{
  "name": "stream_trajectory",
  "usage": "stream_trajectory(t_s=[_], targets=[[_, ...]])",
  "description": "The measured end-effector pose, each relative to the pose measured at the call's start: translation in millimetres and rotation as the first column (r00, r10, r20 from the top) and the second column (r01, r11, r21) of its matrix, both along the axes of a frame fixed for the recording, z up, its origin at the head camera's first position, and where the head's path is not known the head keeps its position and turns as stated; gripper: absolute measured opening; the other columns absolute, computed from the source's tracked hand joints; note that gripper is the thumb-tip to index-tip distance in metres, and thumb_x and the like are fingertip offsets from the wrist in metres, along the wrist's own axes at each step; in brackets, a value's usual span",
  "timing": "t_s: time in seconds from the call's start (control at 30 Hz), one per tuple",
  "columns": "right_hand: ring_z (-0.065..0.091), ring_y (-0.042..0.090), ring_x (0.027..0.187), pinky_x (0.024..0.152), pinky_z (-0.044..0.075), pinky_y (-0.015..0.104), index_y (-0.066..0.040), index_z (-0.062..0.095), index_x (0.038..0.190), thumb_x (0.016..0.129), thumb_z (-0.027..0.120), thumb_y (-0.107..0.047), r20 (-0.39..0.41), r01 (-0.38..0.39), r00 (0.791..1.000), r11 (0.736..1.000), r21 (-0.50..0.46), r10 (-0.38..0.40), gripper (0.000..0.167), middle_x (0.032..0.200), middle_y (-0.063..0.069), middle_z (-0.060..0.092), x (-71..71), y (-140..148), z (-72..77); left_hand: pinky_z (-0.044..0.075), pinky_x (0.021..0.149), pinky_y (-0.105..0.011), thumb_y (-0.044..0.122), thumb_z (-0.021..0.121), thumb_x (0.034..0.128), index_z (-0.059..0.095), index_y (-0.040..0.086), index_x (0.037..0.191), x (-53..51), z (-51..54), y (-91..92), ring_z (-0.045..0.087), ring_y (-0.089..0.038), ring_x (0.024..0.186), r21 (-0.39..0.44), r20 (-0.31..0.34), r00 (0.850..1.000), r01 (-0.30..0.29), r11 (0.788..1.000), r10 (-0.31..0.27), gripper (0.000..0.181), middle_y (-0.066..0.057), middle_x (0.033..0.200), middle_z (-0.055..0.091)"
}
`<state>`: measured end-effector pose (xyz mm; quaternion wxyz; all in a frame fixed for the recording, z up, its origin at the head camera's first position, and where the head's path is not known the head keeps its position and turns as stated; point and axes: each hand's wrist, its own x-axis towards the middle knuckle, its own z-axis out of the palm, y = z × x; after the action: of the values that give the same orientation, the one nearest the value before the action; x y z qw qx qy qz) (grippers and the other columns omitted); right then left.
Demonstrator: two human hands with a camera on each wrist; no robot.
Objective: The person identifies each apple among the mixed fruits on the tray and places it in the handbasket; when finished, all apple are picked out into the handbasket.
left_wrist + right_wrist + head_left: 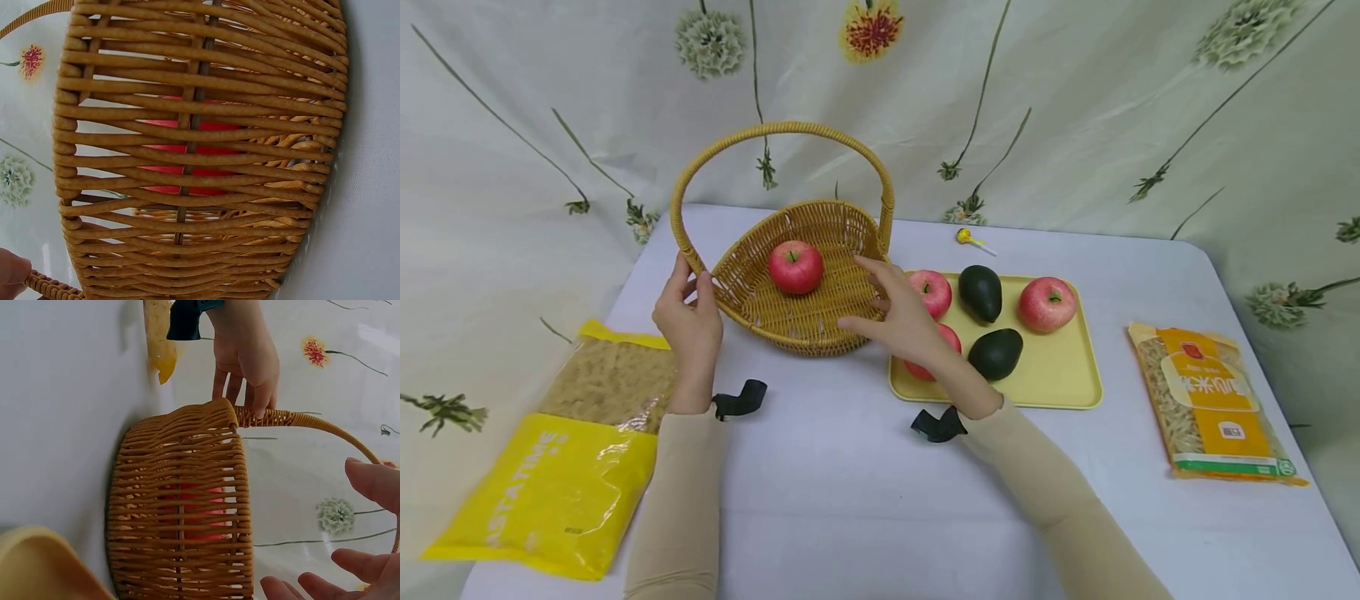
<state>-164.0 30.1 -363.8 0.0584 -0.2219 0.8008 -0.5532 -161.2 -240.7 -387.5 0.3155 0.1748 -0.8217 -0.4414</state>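
A brown wicker basket with a tall arched handle stands at the table's back left. One red apple lies inside it, glimpsed through the weave in both wrist views. My left hand grips the handle low down on its left end, thumb and fingers around it. Over the basket's right side hovers my right hand, fingers spread and holding nothing. Beside that hand is a yellow tray bearing two dark green avocados and three apples; my right forearm partly hides one apple.
A large yellow pasta bag lies at the table's left edge, near the left forearm. An orange-and-clear food packet is on the far right. Behind the tray lies a yellow lollipop. A floral cloth hangs behind the table.
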Motion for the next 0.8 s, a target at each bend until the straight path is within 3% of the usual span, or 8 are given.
stream_trajectory(t_s=[0.13, 0.3, 0.43, 0.53, 0.8], targets=[[0.044, 0.025, 0.133, 0.102, 0.05, 0.04, -0.015, 0.039, 0.15, 0.081, 0.08, -0.023, -0.016, 0.009, 1.0, 1.0, 0.019, -0.009, 0.08, 0.15, 0.005, 0.04, 6.5, 20.1, -0.2, 0.056, 0.084, -0.022, 0.019, 0.052, 0.1011, 0.05, 0.021, 0.143, -1.1, -0.5, -0.3, 0.065, -0.017, 0.11, -0.003, 0.01, 1.0, 0.003, 1.0, -0.003, 0.042, -0.003, 0.133, 0.063], [0.046, 0.032, 0.133, 0.094, 0.054, 0.048, -0.017, 0.042, 0.148, 0.081, 0.08, -0.021, 0.011, 0.035, 0.999, 0.999, 0.015, -0.035, 0.077, 0.15, 0.008, 0.042, 15.5, 47.4, 0.7, 0.056, 0.083, -0.02, 0.019, 0.052, 0.1008, 0.05, 0.02, 0.143, -0.9, -0.7, -0.7, 0.065, -0.018, 0.11, -0.006, 0.004, 1.0, 0.003, 1.0, -0.003, 0.042, -0.004, 0.133, 0.064], [0.044, 0.035, 0.132, 0.1, 0.05, 0.05, -0.012, 0.043, 0.146, 0.082, 0.079, -0.016, -0.001, 0.055, 0.998, 0.998, 0.004, -0.055, 0.074, 0.145, 0.015, 0.044, 22.0, 69.8, 2.1, 0.056, 0.085, -0.022, 0.019, 0.052, 0.101, 0.05, 0.021, 0.143, -0.9, -0.8, -0.6, 0.065, -0.018, 0.11, 0.001, 0.011, 1.0, 0.002, 1.0, -0.002, 0.042, -0.004, 0.133, 0.063], [0.044, 0.034, 0.132, 0.105, 0.046, 0.048, -0.009, 0.042, 0.146, 0.082, 0.079, -0.014, -0.018, 0.09, 0.996, 0.996, 0.024, -0.089, 0.074, 0.144, 0.015, 0.043, 23.6, 87.5, 0.6, 0.056, 0.085, -0.021, 0.02, 0.052, 0.1011, 0.049, 0.021, 0.143, -0.9, -0.8, -0.2, 0.064, -0.018, 0.11, 0.01, 0.014, 1.0, 0.005, 1.0, -0.005, 0.042, -0.003, 0.134, 0.062], [0.045, 0.036, 0.132, 0.104, 0.045, 0.053, -0.005, 0.043, 0.145, 0.083, 0.077, -0.006, -0.069, 0.23, 0.972, 0.972, 0.046, -0.226, 0.071, 0.146, 0.017, 0.043, 23.1, 137.2, -0.9, 0.055, 0.083, -0.018, 0.019, 0.052, 0.1007, 0.05, 0.019, 0.143, -0.4, -1.1, -0.2, 0.065, -0.019, 0.11, 0.009, -0.003, 1.0, 0.005, 1.0, -0.005, 0.042, -0.004, 0.134, 0.062]])
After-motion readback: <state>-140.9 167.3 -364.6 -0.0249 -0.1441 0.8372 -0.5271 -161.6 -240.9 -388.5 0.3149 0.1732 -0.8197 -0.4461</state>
